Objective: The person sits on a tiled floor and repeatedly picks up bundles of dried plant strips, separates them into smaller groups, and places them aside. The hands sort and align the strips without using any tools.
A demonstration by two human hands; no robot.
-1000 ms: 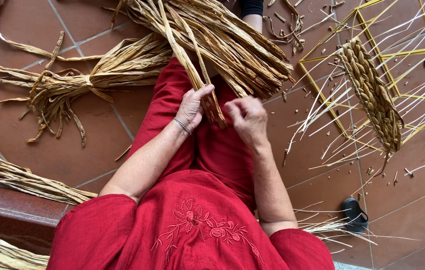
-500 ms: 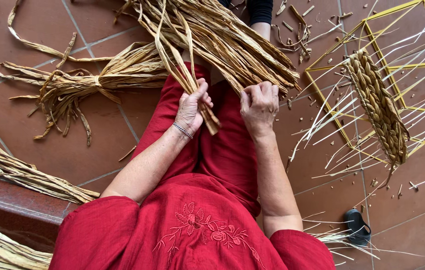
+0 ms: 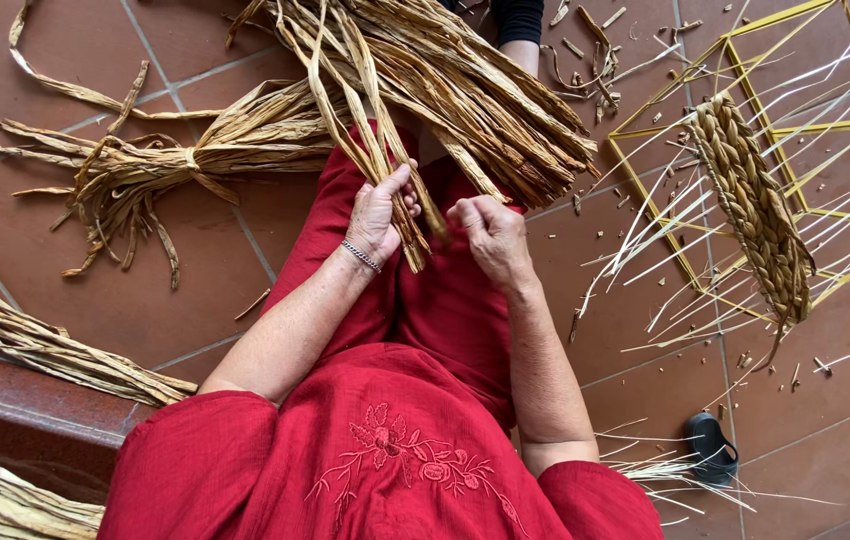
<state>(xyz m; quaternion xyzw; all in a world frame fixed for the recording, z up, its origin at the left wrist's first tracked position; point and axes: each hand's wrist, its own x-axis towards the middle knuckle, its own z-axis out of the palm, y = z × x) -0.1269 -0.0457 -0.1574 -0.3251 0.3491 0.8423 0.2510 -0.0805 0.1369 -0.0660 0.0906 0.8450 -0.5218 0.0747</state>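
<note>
The left hand (image 3: 380,215) is closed around a few long dry leaves (image 3: 370,130). It holds them near their cut ends, above the lap of the red dress (image 3: 445,310). Half a second ago this hand had its fingers spread more loosely over the leaves. Now the thumb and fingers pinch them tight.

The right hand (image 3: 490,235) has come down a little and turned. Before, it lay flat on the big bundle of leaves (image 3: 485,90). Now it is curled, with its fingertips meeting at one thin strip next to the left hand. The two hands are close together, nearly touching.

So a small bunch looks picked out from the big bundle, and the work seems to have moved from sorting to holding and pulling one piece.

The big bundle lies across the knees and reaches out over the tiled floor (image 3: 145,300). A tied bunch of leaves (image 3: 185,160) lies on the floor to the left. A woven braid (image 3: 755,210) hangs on a yellow wire frame (image 3: 795,130) to the right. A dark shoe (image 3: 713,448) sits near the bottom.
</note>
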